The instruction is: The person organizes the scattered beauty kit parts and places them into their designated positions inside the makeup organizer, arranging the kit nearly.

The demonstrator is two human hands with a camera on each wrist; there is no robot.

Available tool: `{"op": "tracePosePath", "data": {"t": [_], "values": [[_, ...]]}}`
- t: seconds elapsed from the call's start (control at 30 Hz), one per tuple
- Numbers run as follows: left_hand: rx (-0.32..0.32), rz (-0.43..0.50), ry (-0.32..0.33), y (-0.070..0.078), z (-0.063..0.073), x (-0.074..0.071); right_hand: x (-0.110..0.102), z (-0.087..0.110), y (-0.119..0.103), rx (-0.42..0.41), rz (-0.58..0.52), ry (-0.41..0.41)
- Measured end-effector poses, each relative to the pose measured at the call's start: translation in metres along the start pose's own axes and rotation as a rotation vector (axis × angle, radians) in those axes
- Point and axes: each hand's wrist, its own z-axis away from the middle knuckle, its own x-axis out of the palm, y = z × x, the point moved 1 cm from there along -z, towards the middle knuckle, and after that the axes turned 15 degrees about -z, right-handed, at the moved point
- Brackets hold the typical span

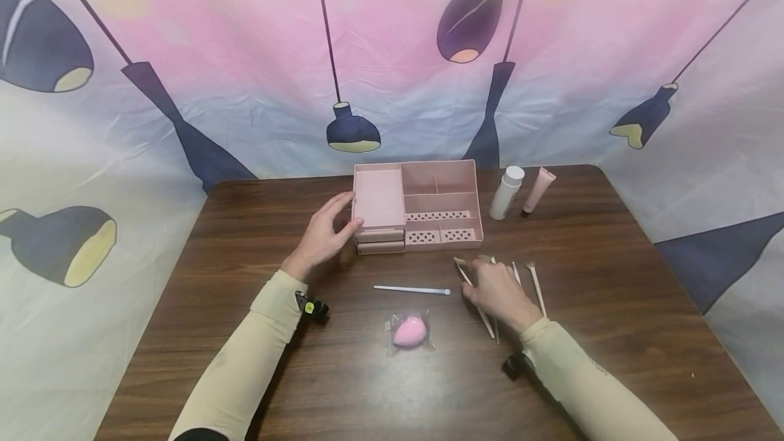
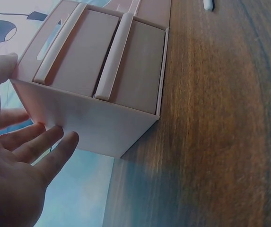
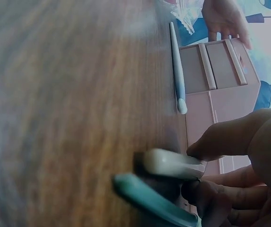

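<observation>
A pink cosmetics organizer (image 1: 380, 196) with two small drawers stands at the back of the table. My left hand (image 1: 324, 233) rests at its left side, fingers extended along the side wall and thumb near the top front edge. In front of the organizer's right end, my right hand (image 1: 499, 291) reaches down over several makeup brushes. Its thumb and fingers pinch a pale makeup brush (image 3: 168, 163), part of which is hidden by the fingers. Just beside that lies a teal-ended brush (image 3: 149, 201). Another brush (image 1: 536, 284) lies to the hand's right.
A white-and-blue brush (image 1: 412, 290) lies between the hands. Nearer the front is a pink makeup sponge (image 1: 410, 331) in clear wrapping. To the right of the organizer stand a white bottle (image 1: 507, 192) and a pink tube (image 1: 539, 191). A printed cloth hangs behind the table.
</observation>
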Motion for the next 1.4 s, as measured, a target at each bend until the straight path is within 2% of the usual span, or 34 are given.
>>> {"op": "tracePosePath", "data": {"t": [0.37, 0.77, 1.07, 1.3, 1.4], "values": [[0.004, 0.028, 0.024, -0.001, 0.001, 0.002, -0.005, -0.002, -0.002, 0.034, -0.042, 0.02], [0.01, 0.061, 0.057, -0.001, 0.001, 0.003, -0.021, -0.009, -0.016, -0.018, -0.143, 0.064], [0.024, 0.085, 0.069, -0.003, 0.001, 0.004, -0.029, -0.013, -0.03, -0.033, -0.154, 0.079], [0.035, 0.133, 0.066, -0.004, 0.001, 0.005, -0.034, -0.019, -0.038, -0.103, -0.17, 0.123], [0.042, 0.128, 0.07, -0.004, 0.001, 0.004, -0.036, -0.024, -0.042, -0.102, -0.175, 0.137]]}}
